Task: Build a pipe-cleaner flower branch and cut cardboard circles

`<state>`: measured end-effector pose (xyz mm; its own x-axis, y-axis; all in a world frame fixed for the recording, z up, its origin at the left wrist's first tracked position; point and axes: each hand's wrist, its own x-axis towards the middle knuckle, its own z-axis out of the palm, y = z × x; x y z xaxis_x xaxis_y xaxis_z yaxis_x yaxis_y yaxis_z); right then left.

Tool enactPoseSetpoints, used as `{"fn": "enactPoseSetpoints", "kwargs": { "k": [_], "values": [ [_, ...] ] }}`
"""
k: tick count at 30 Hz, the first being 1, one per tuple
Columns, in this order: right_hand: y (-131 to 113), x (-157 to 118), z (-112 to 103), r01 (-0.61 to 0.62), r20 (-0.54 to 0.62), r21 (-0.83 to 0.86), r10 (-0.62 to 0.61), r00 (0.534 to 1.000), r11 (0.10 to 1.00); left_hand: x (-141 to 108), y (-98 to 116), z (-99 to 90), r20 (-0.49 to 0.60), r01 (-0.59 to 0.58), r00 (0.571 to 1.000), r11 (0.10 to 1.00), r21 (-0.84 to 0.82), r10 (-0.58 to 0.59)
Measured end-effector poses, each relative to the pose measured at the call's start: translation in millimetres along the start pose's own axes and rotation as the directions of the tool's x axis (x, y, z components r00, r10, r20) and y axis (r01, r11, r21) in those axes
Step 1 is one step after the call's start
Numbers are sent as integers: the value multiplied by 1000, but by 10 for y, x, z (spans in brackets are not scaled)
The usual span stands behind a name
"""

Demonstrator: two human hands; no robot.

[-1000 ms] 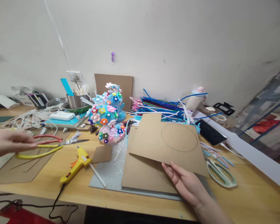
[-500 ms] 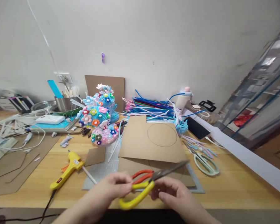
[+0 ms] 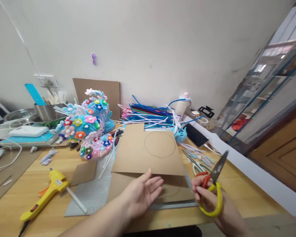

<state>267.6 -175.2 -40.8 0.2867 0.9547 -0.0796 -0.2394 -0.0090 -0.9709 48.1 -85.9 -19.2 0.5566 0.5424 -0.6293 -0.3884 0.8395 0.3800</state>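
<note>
My right hand (image 3: 207, 194) is closed around scissors (image 3: 213, 187) with one red and one yellow handle loop, their dark blades pointing up and away. Palm up and fingers stretched, my left hand (image 3: 144, 194) is at the front edge of the upper cardboard sheet (image 3: 130, 148); whether it touches the sheet I cannot tell. A circle is drawn on that sheet. Beneath it lies a second cardboard sheet (image 3: 120, 187), partly covered, with part of a drawn curve showing. Both rest on a grey cutting mat (image 3: 81, 200).
A yellow glue gun (image 3: 45, 194) lies at left. Flower-covered fuzzy pieces (image 3: 86, 128) stand behind it. Pipe cleaners (image 3: 148, 113) are heaped at the back. Green-handled scissors (image 3: 196, 163), a phone (image 3: 196, 135) and a white bottle (image 3: 182, 105) are at right.
The red-and-yellow scissors have moved right, from between both hands into my right hand alone. My left hand has let go of them and opened near the cardboard. The view has turned right.
</note>
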Motion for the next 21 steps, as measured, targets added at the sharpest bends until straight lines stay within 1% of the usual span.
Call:
{"fn": "enactPoseSetpoints", "kwargs": {
  "k": [2, 4, 6, 9, 11, 13, 15, 17, 18, 19, 20, 21],
  "values": [
    [33, 3, -125, -36, 53, -73, 40, 998, 997, 120, 31, 51, -19, -47, 999, 998, -28, 46],
    [90, 8, -204, -23, 104, -141, 38, 994, 990, 196, 35, 100, -67, -101, 993, 995, -17, 99],
    [149, 19, -281, -6, 151, -199, 36, 988, 980, 207, 10, 128, -90, -194, 977, 981, 18, 195],
    [189, 31, -434, -19, 171, -254, 65, 983, 967, 143, -67, 111, -41, -328, 942, 938, 112, 334],
    [156, 20, -529, -26, 146, -291, 71, 987, 956, 99, -123, 64, 18, -380, 923, 906, 190, 383],
    [79, -7, -584, -13, 107, -327, 51, 993, 945, 70, -159, 2, 85, -412, 910, 870, 272, 405],
    [-17, -29, -600, -6, 75, -355, 34, 997, 935, 46, -161, -59, 158, -450, 892, 795, 406, 424],
    [-100, -25, -612, -32, 21, -314, 40, 999, 949, 7, -125, -111, 179, -488, 859, 662, 569, 479],
    [-132, -12, -628, -51, -29, -268, 45, 999, 962, -22, -92, -131, 171, -498, 834, 582, 643, 525],
    [-156, 7, -657, -70, -90, -220, 52, 995, 973, -56, -52, -147, 152, -503, 799, 509, 698, 582],
    [-175, 30, -696, -90, -149, -188, 62, 987, 978, -93, -4, -159, 134, -503, 763, 450, 738, 633],
    [-192, 54, -745, -114, -192, -188, 77, 978, 975, -133, 51, -167, 127, -510, 729, 411, 756, 673]
  ]
}}
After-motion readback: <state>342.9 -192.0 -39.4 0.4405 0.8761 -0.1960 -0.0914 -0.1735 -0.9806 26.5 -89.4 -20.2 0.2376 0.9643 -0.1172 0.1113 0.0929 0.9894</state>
